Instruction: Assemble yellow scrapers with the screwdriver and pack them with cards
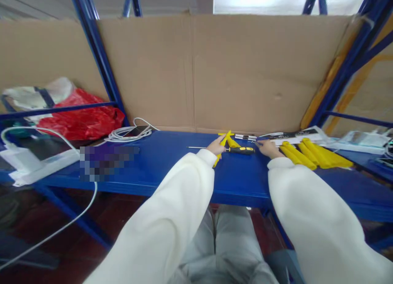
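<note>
My left hand (216,146) is closed around a flat yellow piece (216,160) held at a slant, one end rising above the fingers and the other below. Another yellow part (233,142) lies just behind it. A screwdriver (241,150) with a black and yellow handle rests on the blue table, its shaft passing behind my left hand. To the right, my right hand (270,149) has its fingers drawn together near small items; what they pinch is too small to make out. Several yellow parts (319,155) lie beside my right wrist.
Small black and white items (245,137) sit along the table's back, before a tall cardboard panel (196,71). On the left are a coiled white cable (123,134), a power strip (46,167) and a red plastic bag (82,116). Blue posts (101,50) frame the table (172,169).
</note>
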A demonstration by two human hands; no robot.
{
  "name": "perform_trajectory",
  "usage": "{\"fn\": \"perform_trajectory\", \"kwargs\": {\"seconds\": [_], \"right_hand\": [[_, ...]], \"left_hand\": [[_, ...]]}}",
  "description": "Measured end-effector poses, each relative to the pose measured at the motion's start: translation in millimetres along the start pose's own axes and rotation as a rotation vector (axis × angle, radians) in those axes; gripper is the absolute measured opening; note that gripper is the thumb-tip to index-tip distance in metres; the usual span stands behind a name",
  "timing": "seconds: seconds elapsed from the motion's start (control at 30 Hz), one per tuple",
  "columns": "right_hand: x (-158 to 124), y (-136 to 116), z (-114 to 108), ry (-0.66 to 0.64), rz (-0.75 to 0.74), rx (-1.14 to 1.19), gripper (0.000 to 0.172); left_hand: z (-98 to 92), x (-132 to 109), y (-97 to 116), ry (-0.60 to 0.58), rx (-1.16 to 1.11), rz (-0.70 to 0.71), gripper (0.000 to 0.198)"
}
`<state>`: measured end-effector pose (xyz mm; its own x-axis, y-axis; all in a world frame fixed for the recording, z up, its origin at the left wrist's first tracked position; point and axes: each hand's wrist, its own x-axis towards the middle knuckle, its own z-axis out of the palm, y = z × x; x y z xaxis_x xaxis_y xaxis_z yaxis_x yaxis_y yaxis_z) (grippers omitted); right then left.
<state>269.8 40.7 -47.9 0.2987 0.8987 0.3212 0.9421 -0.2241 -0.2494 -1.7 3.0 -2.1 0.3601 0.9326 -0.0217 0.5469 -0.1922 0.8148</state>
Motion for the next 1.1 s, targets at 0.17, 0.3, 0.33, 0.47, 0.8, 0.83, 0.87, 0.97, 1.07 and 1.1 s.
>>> {"fn": "perform_trajectory", "kwargs": {"seconds": [0.17, 0.3, 0.33, 0.47, 0.8, 0.83, 0.87, 0.97, 1.07, 1.1], "right_hand": [[-8.1, -14.5, -5.0, -0.095, 0.052, -0.012, 0.051], [-5.7, -18.7, -4.5, -0.100, 0.028, -0.036, 0.053], [-3.8, -18.0, -3.5, -0.094, 0.016, -0.041, 0.052], [2.0, -15.4, -0.9, -0.081, -0.015, -0.058, 0.049], [-9.6, -26.8, -16.5, -0.120, -0.027, -0.134, 0.046], [-10.0, -27.2, -17.6, -0.112, -0.030, -0.148, 0.044], [-10.1, -27.4, -18.5, -0.105, -0.032, -0.162, 0.041], [-8.7, -27.4, -19.8, -0.100, -0.011, -0.183, 0.036], [-5.5, -26.6, -19.9, -0.128, 0.007, -0.197, 0.035], [-4.2, -26.0, -19.7, -0.147, -0.001, -0.204, 0.034]], "left_hand": [[0.1, 2.4, -1.7, -0.023, -0.038, -0.009, 0.082], [-0.4, 4.6, -3.5, -0.035, -0.071, 0.009, 0.083], [-0.7, 5.0, -3.8, -0.040, -0.079, 0.012, 0.083], [-2.0, 4.9, -4.0, -0.060, -0.090, 0.004, 0.085], [-2.1, 6.3, -5.0, -0.054, -0.055, 0.024, 0.087], [-1.9, 6.5, -5.1, -0.054, -0.044, 0.025, 0.088], [-1.7, 6.6, -5.2, -0.054, -0.036, 0.028, 0.089], [-1.5, 6.4, -5.1, -0.052, -0.018, 0.034, 0.089], [-1.4, 5.5, -4.4, -0.054, 0.005, 0.024, 0.088], [-1.3, 5.2, -4.1, -0.056, 0.012, 0.021, 0.087]]}}
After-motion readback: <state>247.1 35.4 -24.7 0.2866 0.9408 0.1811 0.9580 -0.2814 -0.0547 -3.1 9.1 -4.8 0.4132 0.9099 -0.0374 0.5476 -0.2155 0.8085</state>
